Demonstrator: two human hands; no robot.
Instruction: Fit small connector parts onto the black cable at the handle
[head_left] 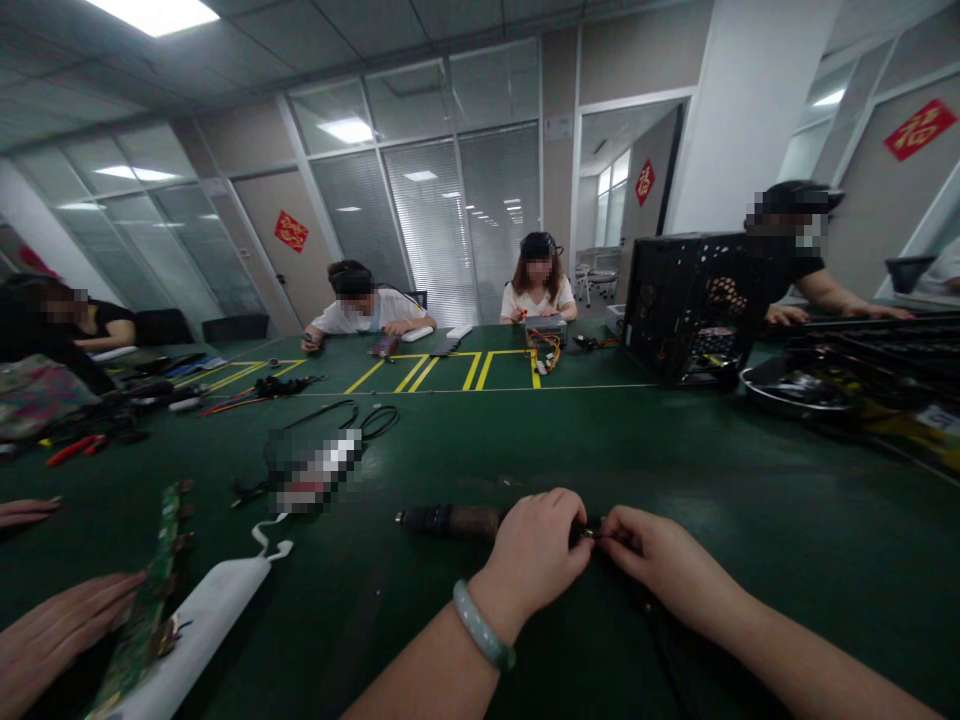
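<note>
The left hand (534, 560) is closed around the end of a dark cylindrical tool (450, 521), and the right hand (664, 555) pinches a small dark piece (586, 533) at its tip, both low over the green bench mat (480, 450). Farther right, a black computer case (694, 305) stands beside a round dark tray (780, 385), contents unclear.

Left hand (536, 560), jade bangle (484, 625) at the wrist, grips a dark cylindrical tool (450, 521) just above the green work mat (750, 480). Right hand (660, 565) pinches a small dark part (586, 533) at the tool's end; detail too small to identify.
</note>
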